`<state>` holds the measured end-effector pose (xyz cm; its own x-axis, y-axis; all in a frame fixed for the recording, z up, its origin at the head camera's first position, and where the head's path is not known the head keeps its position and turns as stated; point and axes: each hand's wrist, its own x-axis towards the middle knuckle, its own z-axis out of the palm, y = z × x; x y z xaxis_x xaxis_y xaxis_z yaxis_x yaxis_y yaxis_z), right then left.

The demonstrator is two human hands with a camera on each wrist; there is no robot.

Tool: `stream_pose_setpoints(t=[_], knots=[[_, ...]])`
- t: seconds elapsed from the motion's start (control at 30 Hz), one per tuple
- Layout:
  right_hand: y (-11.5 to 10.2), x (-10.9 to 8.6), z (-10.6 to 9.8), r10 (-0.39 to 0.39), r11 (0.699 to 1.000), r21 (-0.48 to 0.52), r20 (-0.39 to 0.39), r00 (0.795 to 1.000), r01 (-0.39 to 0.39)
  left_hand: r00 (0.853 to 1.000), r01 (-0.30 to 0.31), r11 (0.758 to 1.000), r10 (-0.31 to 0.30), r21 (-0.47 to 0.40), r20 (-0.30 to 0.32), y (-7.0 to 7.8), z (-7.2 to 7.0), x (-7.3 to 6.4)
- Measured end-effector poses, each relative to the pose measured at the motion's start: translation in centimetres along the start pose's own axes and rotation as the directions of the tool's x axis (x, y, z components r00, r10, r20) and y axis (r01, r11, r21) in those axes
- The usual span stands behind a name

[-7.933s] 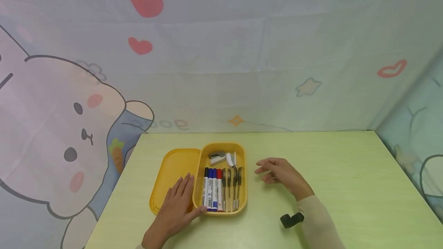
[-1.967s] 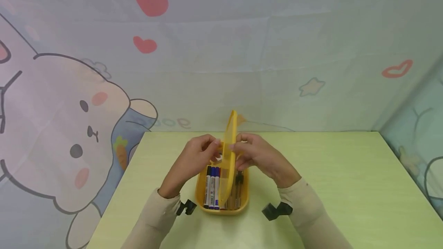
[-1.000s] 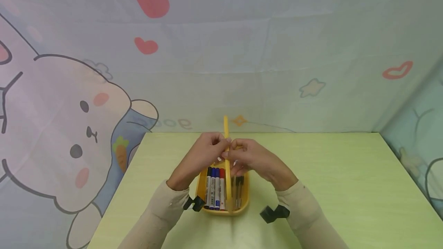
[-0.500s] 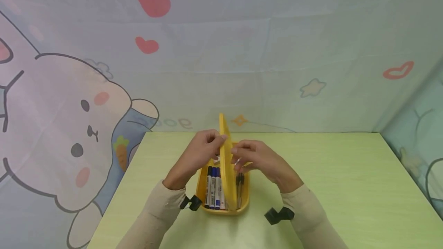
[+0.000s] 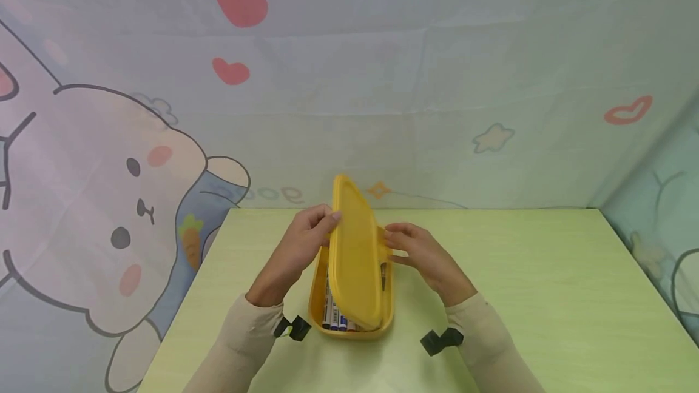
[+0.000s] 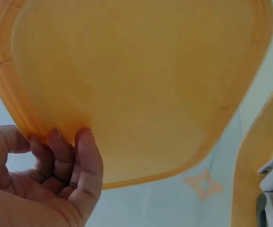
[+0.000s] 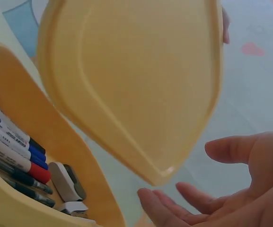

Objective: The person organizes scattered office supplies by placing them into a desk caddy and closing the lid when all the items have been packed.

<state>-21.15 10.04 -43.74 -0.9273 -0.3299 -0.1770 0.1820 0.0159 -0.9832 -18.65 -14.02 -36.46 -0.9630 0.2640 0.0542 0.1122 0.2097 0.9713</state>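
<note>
My left hand (image 5: 300, 241) pinches the left edge of a yellow plastic lid (image 5: 357, 253), thumb on one face and curled fingers on the other. The lid is tilted steeply over a yellow box (image 5: 349, 335). My right hand (image 5: 431, 259) is beside the box's back right side. In the right wrist view its fingers are loosely spread below the lid's corner, holding nothing. Inside the box are several markers (image 7: 8, 127), black-capped pens (image 7: 25, 189), a small white-and-grey stapler (image 7: 67, 182) and a white item (image 7: 73, 207) of unclear kind. The lid hides much of these in the head view.
The box stands on a pale green table (image 5: 519, 272). A printed cloth (image 5: 338, 77) with hearts and a cartoon rabbit hangs behind and along the left. A dark cable (image 5: 673, 284) shows at the far right. Black wrist cameras (image 5: 441, 341) stick out from both cuffs.
The lid lay left of the box at first and now is raised over it. Lately it has turned from edge-on, its upper end leaning left. My right hand has let go and moved right.
</note>
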Motion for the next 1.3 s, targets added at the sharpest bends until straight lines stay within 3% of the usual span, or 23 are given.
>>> stream_pose_setpoints(t=[0.17,0.37,0.77,1.03,1.3], knots=[[0.7,0.1,-0.3,0.055,0.998,0.028,0.046,0.997,-0.056,1.0,0.002,0.999,-0.002,-0.054,0.003,-0.5,-0.3,-0.3],[0.9,0.0,-0.9,0.056,0.997,0.039,0.075,0.996,-0.059,0.999,0.026,0.994,-0.028,-0.11,-0.016,-1.5,-1.1,-0.7],[1.2,0.0,-2.1,0.066,0.996,0.062,0.04,0.997,-0.069,0.981,0.182,0.982,-0.184,-0.043,-0.063,-4.4,-2.8,-1.5],[1.8,0.3,-2.2,0.079,0.995,0.06,0.019,0.997,-0.08,0.966,0.239,0.971,-0.24,-0.021,-0.094,-7.2,-3.3,-1.7],[2.5,0.3,-1.9,0.061,0.998,0.005,0.004,0.998,-0.061,0.954,0.29,0.956,-0.285,0.043,-0.092,-9.1,-2.9,-2.2]])
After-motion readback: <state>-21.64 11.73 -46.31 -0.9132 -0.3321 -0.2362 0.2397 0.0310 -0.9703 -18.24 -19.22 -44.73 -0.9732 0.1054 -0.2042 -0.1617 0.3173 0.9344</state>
